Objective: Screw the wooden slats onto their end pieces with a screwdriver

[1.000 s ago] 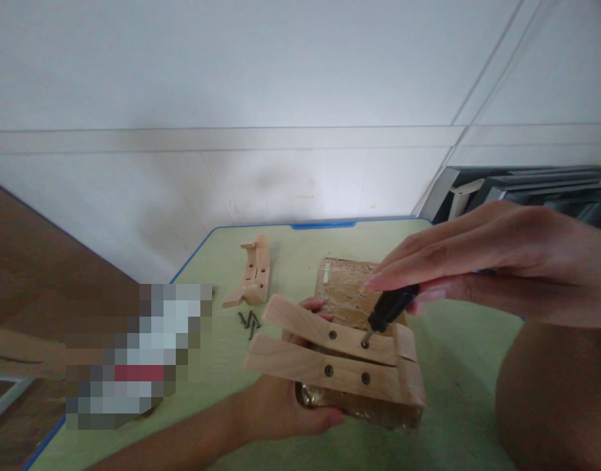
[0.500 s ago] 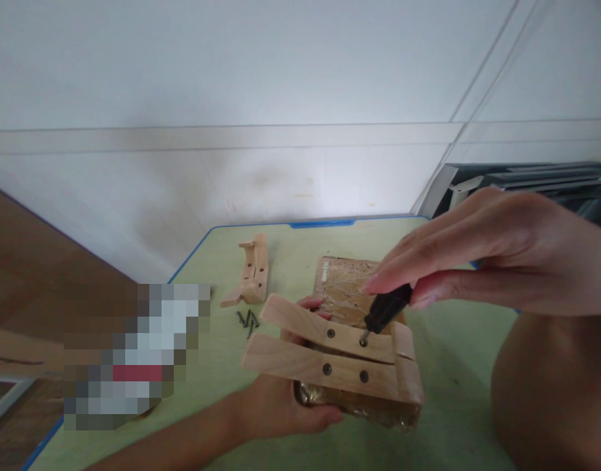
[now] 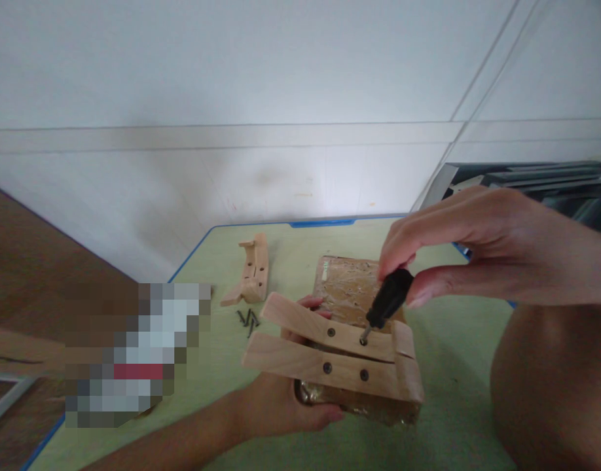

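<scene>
My right hand (image 3: 442, 255) pinches the black handle of a short screwdriver (image 3: 391, 297) between thumb and fingers. Its tip sits in a screw hole on the farther arm of a pale wooden bracket (image 3: 291, 356). Dark screw heads show in the other holes of that bracket. It rests on a block wrapped in brown tape (image 3: 349, 281). From the left, my left hand (image 3: 285, 405) wraps round the bracket and the block's near end, thumb in front and fingertips showing behind.
A second wooden bracket (image 3: 256, 271) lies farther back on the green table (image 3: 192, 412). Several loose black screws (image 3: 249, 319) are beside it. A blurred-out object (image 3: 148, 353) is at the left edge. Dark framed panels (image 3: 536, 180) lean by the white wall at right.
The fingers of my right hand have curled and shifted their grip on the screwdriver handle, which stands slightly steeper. The bracket and my left hand have hardly moved.
</scene>
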`<state>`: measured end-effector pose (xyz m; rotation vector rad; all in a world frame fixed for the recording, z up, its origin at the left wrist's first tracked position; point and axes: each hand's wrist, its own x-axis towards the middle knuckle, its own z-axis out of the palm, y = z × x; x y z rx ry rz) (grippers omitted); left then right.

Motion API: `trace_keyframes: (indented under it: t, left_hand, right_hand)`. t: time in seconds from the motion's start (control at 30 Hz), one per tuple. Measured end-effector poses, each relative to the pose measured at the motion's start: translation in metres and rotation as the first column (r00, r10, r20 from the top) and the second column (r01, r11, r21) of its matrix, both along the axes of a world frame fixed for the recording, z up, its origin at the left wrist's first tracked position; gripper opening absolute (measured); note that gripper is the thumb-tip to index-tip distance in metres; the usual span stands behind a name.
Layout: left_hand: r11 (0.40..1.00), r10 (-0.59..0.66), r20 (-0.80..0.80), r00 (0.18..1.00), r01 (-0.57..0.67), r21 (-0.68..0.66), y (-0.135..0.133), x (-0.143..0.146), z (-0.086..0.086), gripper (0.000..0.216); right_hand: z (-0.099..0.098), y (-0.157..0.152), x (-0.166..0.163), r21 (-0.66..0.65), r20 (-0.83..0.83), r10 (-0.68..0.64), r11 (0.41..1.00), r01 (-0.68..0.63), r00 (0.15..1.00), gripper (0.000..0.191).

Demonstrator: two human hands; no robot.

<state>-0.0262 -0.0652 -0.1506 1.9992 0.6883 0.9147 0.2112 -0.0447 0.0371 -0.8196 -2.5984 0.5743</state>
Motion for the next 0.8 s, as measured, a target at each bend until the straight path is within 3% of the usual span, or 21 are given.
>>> trace_keyframes:
  t: [0.17, 0.4, 0.57, 0.7, 0.8]
  left_hand:
    - [1.000, -0.021, -0.010, 1.000, 0.021, -0.008, -0.0003, -0.0007, -0.0002, 0.082]
    - [1.000, -0.012, -0.031, 0.999, 0.012, -0.013, 0.0023, -0.0010, -0.0036, 0.089]
    - [0.997, -0.040, -0.119, 0.992, 0.032, -0.064, 0.0030, -0.0021, -0.0007, 0.084]
    - [0.999, -0.035, -0.152, 0.988, 0.031, -0.030, 0.0025, -0.0022, 0.0015, 0.083]
    - [1.000, -0.024, -0.139, 0.990, 0.022, -0.013, 0.0024, -0.0004, 0.0023, 0.083]
  right_hand:
    - [0.0010, -0.0017, -0.0003, 0.009, 0.043, 0.012, 1.000, -0.013, 0.999, 0.015]
    - [0.0017, -0.0028, 0.0009, 0.058, 0.121, -0.099, 0.994, 0.092, 0.988, 0.015]
    - [0.0009, -0.0036, -0.0007, 0.029, 0.092, -0.049, 0.998, 0.047, 0.995, 0.013]
    - [-0.0013, -0.0034, -0.0001, 0.126, 0.107, -0.152, 0.982, 0.138, 0.983, 0.022]
    - [-0.0029, -0.0028, -0.0001, 0.121, 0.124, -0.182, 0.978, 0.168, 0.975, 0.025]
